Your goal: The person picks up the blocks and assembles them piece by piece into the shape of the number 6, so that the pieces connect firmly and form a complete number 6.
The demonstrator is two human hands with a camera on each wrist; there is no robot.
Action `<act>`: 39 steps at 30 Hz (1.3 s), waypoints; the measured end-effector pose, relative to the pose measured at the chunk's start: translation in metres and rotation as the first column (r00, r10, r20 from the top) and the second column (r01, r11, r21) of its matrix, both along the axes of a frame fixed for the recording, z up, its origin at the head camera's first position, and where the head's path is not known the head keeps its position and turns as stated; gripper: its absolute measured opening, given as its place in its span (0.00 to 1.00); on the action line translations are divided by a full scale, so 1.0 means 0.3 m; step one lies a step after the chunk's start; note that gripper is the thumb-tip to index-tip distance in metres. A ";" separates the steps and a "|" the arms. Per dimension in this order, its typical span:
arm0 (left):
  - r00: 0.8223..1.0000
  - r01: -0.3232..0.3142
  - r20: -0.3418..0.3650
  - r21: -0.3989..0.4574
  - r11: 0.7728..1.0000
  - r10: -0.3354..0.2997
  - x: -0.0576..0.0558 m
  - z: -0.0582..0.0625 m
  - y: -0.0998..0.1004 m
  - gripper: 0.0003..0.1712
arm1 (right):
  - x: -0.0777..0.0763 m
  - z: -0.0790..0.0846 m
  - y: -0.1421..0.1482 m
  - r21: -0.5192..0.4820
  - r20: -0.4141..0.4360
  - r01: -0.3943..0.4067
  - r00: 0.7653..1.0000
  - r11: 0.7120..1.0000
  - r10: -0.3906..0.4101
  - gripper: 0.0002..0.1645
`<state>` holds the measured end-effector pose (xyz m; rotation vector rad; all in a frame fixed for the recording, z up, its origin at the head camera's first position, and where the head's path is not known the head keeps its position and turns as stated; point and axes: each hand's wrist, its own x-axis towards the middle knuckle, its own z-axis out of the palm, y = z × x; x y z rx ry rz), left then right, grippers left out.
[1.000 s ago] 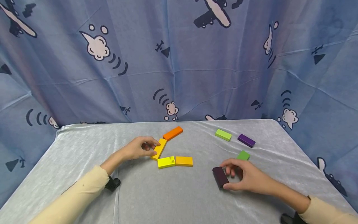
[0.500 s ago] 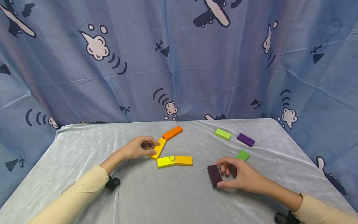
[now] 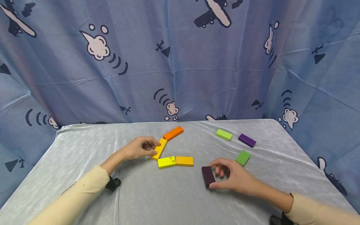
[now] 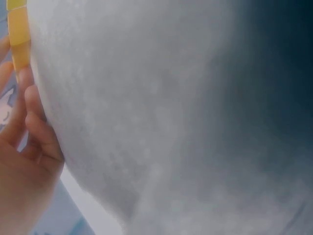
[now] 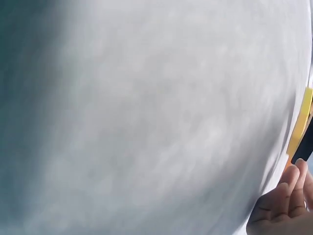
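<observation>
In the head view, my left hand (image 3: 142, 147) pinches a yellow-orange block (image 3: 160, 148) with thumb and fingers. One end of that block meets an orange block (image 3: 173, 133); its near end meets a bright yellow block (image 3: 167, 162) with a dark mark on top. Another yellow-orange block (image 3: 184, 161) lies end to end with the bright yellow one. Over to the right, my right hand (image 3: 234, 176) grips a dark purple block (image 3: 208, 177) between thumb and fingers. Whether that block touches the cloth, I cannot tell. The right wrist view shows only part of the dark block (image 5: 304, 144).
Behind the right hand lies a green block (image 3: 243, 157). Farther back are a light green block (image 3: 224, 134) and a purple block (image 3: 247, 140). A pale grey cloth (image 3: 157, 200) covers the table. Blue patterned curtain (image 3: 135, 62) hangs along its back edge.
My right hand has moved left with the dark purple block, toward the yellow ones. More of the green block now shows behind it. My left hand stays where it was.
</observation>
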<state>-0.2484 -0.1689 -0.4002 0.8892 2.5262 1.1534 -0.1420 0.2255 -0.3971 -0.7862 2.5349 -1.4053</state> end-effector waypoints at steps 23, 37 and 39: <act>1.000 0.001 0.015 -0.008 1.000 0.000 -0.002 0.000 -0.002 0.18 | 0.010 0.008 -0.110 0.121 0.023 0.078 0.996 0.990 -0.081 0.34; 1.000 -0.002 0.002 -0.013 1.000 0.002 -0.002 -0.002 -0.002 0.18 | 0.003 0.008 -0.134 0.147 0.059 0.109 0.991 0.983 -0.119 0.34; 1.000 -0.001 0.001 -0.010 1.000 0.001 -0.002 -0.001 -0.002 0.18 | 0.000 0.007 -0.136 0.150 0.065 0.115 0.990 0.982 -0.125 0.34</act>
